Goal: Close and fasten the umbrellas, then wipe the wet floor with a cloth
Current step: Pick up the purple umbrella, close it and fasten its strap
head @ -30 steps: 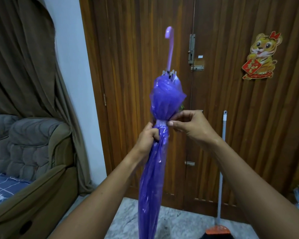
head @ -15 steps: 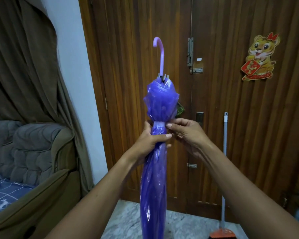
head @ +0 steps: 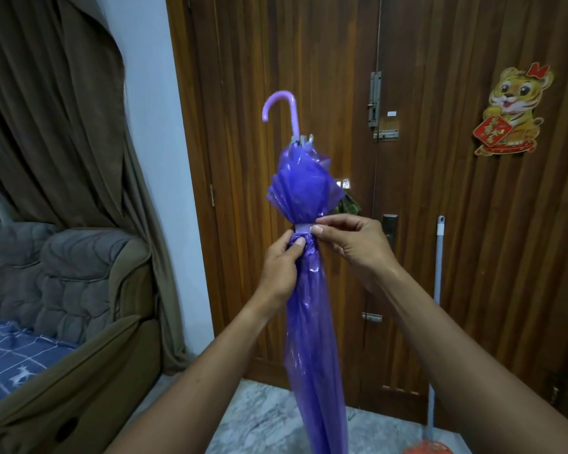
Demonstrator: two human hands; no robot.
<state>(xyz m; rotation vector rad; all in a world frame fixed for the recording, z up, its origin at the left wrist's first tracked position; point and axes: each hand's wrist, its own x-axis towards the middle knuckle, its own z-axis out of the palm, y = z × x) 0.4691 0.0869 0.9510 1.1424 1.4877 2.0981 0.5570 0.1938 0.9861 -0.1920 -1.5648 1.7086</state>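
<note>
A folded purple umbrella [head: 312,339] stands upright in front of me, its curved lilac handle [head: 284,109] at the top. A pale strap [head: 304,228] circles the canopy at its narrow waist. My left hand [head: 281,267] grips the bunched canopy just below the strap. My right hand [head: 350,242] pinches the strap's end against the umbrella from the right side. The umbrella's lower tip runs out of view at the bottom. No cloth is in sight.
A wooden double door [head: 440,191] with a bolt [head: 374,99] fills the background. A broom [head: 435,322] leans against it at the right. A brown sofa [head: 79,322] and curtain [head: 46,126] stand at the left. Marble floor [head: 259,421] lies below.
The umbrella has turned, so the handle's hook now points left, and it sits a bit lower in view. My right fingers have shifted onto the strap; my left thumb has come round the front.
</note>
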